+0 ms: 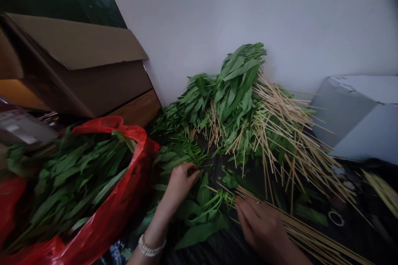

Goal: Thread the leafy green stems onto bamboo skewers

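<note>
My left hand (182, 180), a beaded bracelet on its wrist, is over loose green leaves (174, 155) with thumb and fingers pinched together. Whatever is between its fingertips is too small to make out. My right hand (261, 221) is closed around a thin bamboo skewer (212, 189), whose pointed end sticks out to the left. Leaf stems (224, 197) are bunched on the skewer just beyond my right fingers, and their broad leaves (202, 228) hang below. Under and beside my right hand lies a bundle of bare skewers (317, 240).
A red plastic bag (137, 174) full of long leaves stands at the left, before a cardboard box (83, 78). Against the wall lies a heap of leaf bunches (239, 78) with many skewers (286, 120) jutting rightward. A white box (363, 112) stands at the right, near a tape roll (336, 218).
</note>
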`<state>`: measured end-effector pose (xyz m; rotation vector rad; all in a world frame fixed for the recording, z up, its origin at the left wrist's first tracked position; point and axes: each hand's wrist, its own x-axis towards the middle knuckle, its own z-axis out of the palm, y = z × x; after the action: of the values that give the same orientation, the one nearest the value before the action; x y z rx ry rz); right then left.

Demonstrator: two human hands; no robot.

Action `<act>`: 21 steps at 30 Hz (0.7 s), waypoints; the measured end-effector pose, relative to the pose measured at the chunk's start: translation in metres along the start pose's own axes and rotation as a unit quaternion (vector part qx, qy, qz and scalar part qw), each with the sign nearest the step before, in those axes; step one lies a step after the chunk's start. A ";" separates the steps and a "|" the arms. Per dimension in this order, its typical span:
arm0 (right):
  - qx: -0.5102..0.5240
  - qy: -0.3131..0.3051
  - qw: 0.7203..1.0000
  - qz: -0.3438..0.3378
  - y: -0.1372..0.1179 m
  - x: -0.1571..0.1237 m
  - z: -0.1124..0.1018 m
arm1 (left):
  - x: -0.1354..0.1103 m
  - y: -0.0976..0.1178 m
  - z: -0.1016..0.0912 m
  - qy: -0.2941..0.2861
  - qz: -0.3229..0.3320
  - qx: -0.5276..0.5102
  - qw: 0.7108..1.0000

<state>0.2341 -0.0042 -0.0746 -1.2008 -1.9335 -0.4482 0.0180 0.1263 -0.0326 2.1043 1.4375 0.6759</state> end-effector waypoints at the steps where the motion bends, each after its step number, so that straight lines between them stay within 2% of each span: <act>1: 0.000 -0.002 1.000 0.000 0.000 0.000 0.000 | 0.000 0.000 0.004 0.006 -0.003 0.059 0.998; 5: -0.003 -0.011 1.000 0.007 0.001 -0.001 0.000 | -0.003 0.001 0.020 -0.003 -0.037 0.192 0.981; 8: -0.006 -0.013 1.000 0.006 0.002 -0.003 0.001 | -0.004 0.001 0.021 -0.004 -0.034 0.189 0.981; 11: 0.000 -0.007 1.000 0.012 0.003 -0.005 0.003 | -0.004 0.001 0.015 0.022 -0.017 0.102 0.994; 14: 0.008 -0.008 1.000 0.025 0.004 -0.005 0.003 | -0.006 0.006 0.007 0.025 -0.019 -0.068 0.997; 17: 0.016 -0.002 0.999 0.036 0.004 -0.004 0.002 | -0.010 0.014 0.002 -0.013 -0.065 -0.237 0.969; 21: 0.019 -0.003 0.998 0.054 0.006 -0.004 0.001 | -0.018 0.022 0.003 -0.048 -0.111 -0.329 0.936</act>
<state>0.2392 -0.0029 -0.0793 -1.2770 -1.8638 -0.3508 0.0294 0.1018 -0.0223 1.4134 1.1546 0.8109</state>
